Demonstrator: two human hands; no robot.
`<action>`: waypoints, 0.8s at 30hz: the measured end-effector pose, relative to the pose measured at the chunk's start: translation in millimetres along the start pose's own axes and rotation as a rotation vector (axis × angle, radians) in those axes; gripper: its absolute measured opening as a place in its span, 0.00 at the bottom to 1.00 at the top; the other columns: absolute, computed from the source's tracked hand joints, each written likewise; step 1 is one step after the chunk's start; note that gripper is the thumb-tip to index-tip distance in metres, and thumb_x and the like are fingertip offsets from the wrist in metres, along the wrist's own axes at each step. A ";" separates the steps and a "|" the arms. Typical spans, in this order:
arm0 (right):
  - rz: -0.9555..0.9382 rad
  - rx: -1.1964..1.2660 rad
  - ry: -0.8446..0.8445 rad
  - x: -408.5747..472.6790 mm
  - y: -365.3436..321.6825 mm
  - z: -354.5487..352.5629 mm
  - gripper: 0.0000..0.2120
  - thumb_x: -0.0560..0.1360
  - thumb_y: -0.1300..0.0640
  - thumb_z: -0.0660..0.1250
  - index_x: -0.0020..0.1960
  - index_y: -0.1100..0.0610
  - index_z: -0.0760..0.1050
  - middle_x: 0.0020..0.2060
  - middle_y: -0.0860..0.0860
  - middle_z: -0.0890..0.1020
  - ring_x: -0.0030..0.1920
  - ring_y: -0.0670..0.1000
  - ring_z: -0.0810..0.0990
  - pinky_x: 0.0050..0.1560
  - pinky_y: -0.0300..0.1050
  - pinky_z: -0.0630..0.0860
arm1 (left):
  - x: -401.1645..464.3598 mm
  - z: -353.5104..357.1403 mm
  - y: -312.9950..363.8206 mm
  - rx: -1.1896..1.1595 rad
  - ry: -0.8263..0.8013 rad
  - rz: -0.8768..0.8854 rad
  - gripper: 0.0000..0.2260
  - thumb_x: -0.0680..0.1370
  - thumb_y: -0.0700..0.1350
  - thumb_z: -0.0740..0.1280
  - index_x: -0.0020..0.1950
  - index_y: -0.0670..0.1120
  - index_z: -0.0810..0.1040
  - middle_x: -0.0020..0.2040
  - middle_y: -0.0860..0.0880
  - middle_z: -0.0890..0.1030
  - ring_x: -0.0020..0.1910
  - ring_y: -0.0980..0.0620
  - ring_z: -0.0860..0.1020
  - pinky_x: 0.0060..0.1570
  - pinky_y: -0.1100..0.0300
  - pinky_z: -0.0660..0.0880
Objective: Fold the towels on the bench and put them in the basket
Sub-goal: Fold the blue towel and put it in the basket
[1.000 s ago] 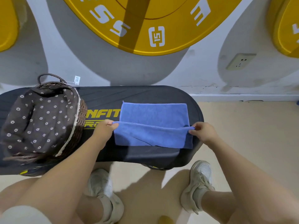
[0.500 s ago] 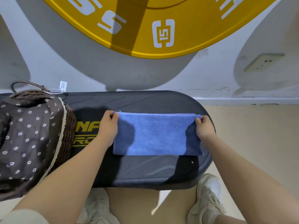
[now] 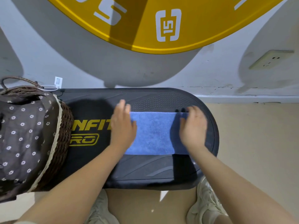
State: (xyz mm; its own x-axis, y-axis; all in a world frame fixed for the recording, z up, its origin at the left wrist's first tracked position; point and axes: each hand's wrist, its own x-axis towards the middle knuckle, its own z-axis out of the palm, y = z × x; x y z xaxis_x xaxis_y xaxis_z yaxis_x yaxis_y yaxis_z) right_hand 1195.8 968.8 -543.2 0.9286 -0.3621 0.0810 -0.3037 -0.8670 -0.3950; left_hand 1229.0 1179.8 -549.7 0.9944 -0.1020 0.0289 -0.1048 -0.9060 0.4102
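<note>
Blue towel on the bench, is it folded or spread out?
Folded: the blue towel lies as a compact rectangle on the bench, both hands flat on its ends.

Blue towel (image 3: 153,133), black bench (image 3: 161,168) with yellow lettering, brown wicker basket (image 3: 64,135) with white-flowered brown liner (image 3: 24,135).

The towel (image 3: 153,133) under my palms is soft blue cloth with a fine, fuzzy nap and a stitched edge, quite matt. The bench (image 3: 158,168) looks like black rubbery plastic, matt, with a stippled patch of small dots and moulded ridges, and yellow printed lettering. My basket (image 3: 63,135) is dark brown woven wicker, rough and ropy, lined with brown floral cotton cloth (image 3: 24,130) trimmed in cream. A paper tag (image 3: 58,81) hangs from it.
</note>
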 end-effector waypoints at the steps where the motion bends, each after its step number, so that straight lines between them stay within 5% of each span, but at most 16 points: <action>1: -0.127 0.058 -0.071 -11.2 -13.2 6.6 0.19 0.73 0.61 0.60 0.63 0.65 0.70 0.65 0.62 0.72 0.67 0.64 0.69 0.66 0.55 0.64 | -3.6 6.3 6.0 0.036 -0.080 0.125 0.21 0.73 0.39 0.64 0.66 0.39 0.69 0.71 0.40 0.65 0.68 0.41 0.67 0.65 0.52 0.65; 3: -0.269 0.169 -0.308 -31.6 -36.7 20.6 0.24 0.75 0.60 0.55 0.71 0.62 0.63 0.72 0.59 0.64 0.74 0.59 0.60 0.73 0.50 0.55 | -14.1 20.7 15.2 0.056 -0.226 0.295 0.23 0.74 0.40 0.59 0.69 0.36 0.67 0.71 0.39 0.66 0.68 0.40 0.69 0.66 0.50 0.69; 5: -0.287 0.233 -0.450 -44.4 -45.9 34.6 0.25 0.79 0.57 0.52 0.75 0.59 0.54 0.76 0.54 0.56 0.77 0.54 0.52 0.76 0.45 0.49 | -25.5 29.9 19.0 0.092 -0.338 0.305 0.26 0.77 0.40 0.56 0.74 0.35 0.55 0.76 0.39 0.56 0.75 0.41 0.57 0.74 0.51 0.57; 8: -0.200 0.138 -0.506 -53.6 -34.0 45.6 0.32 0.78 0.43 0.46 0.77 0.56 0.46 0.77 0.50 0.48 0.77 0.50 0.44 0.75 0.42 0.41 | -41.0 32.6 5.4 0.139 -0.442 0.192 0.31 0.81 0.51 0.54 0.76 0.40 0.40 0.77 0.44 0.40 0.77 0.48 0.41 0.76 0.56 0.41; 12: -0.224 -0.111 -0.541 -59.7 -5.5 37.3 0.39 0.69 0.35 0.30 0.76 0.51 0.37 0.76 0.46 0.38 0.76 0.49 0.36 0.71 0.44 0.33 | -50.8 22.3 -17.8 0.187 -0.451 0.130 0.39 0.77 0.62 0.54 0.76 0.42 0.39 0.77 0.45 0.38 0.75 0.51 0.37 0.74 0.55 0.39; 17: -0.080 -0.285 -0.551 -55.8 43.1 12.1 0.39 0.67 0.34 0.28 0.75 0.49 0.34 0.76 0.47 0.36 0.76 0.52 0.36 0.74 0.52 0.37 | -54.4 14.4 -27.3 0.317 -0.435 0.140 0.46 0.66 0.70 0.36 0.76 0.43 0.40 0.77 0.43 0.39 0.76 0.46 0.40 0.70 0.55 0.36; 21: 0.080 -0.247 -0.602 -50.2 58.4 -7.1 0.30 0.80 0.41 0.46 0.76 0.48 0.38 0.76 0.48 0.37 0.76 0.56 0.40 0.74 0.56 0.43 | -50.3 7.6 -18.1 0.329 -0.457 0.112 0.41 0.75 0.67 0.51 0.76 0.42 0.44 0.77 0.41 0.42 0.77 0.44 0.43 0.74 0.53 0.45; 24: 0.152 0.059 -0.411 -42.7 43.2 -12.2 0.23 0.80 0.55 0.56 0.74 0.57 0.57 0.77 0.52 0.48 0.75 0.58 0.55 0.71 0.55 0.61 | -43.5 2.8 2.5 0.241 -0.440 0.143 0.36 0.77 0.62 0.55 0.76 0.41 0.50 0.77 0.42 0.48 0.77 0.43 0.48 0.75 0.50 0.52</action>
State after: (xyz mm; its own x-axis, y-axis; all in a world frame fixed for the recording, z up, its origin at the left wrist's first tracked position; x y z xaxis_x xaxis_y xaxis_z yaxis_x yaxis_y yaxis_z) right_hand 1140.4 942.6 -552.5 0.8855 -0.3078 -0.3482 -0.4421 -0.7887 -0.4272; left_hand 1185.5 1180.8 -552.4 0.8744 -0.3480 -0.3381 -0.2914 -0.9338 0.2074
